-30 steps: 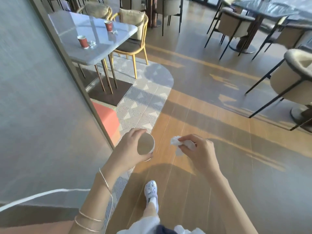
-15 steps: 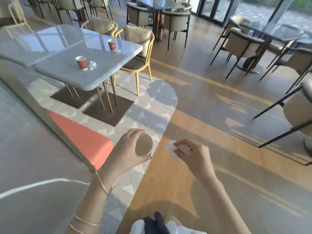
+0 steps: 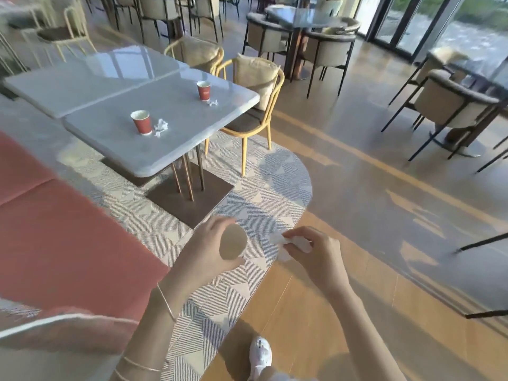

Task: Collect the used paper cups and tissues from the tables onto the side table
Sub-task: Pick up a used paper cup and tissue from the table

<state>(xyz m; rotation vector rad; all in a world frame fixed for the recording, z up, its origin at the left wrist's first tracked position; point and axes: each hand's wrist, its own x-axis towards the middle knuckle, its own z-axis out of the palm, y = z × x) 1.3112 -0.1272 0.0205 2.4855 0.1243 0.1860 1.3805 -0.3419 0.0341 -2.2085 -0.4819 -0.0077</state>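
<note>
My left hand (image 3: 204,253) is shut on a paper cup (image 3: 233,242), whose pale inside faces me. My right hand (image 3: 316,254) pinches a crumpled white tissue (image 3: 286,244). Both hands are low over the floor in front of me. On the grey marble table (image 3: 176,149) ahead stands a red paper cup (image 3: 141,122) with a crumpled tissue (image 3: 160,126) just to its right. A second red cup (image 3: 204,90) stands farther back near the table's right edge, and a small tissue (image 3: 213,103) lies beside it.
A coral-red bench seat (image 3: 55,237) runs along the left. Yellow-framed chairs (image 3: 253,105) stand behind the table, on a patterned rug (image 3: 261,193). Dark-framed armchairs (image 3: 450,105) and round tables stand at the right and back. A wooden floor lies to my right; my white shoe (image 3: 260,356) shows below.
The view has moved past the grey partition on the left toward the marble table, which is now closer and fully in sight. My hands keep the cup and the tissue.
</note>
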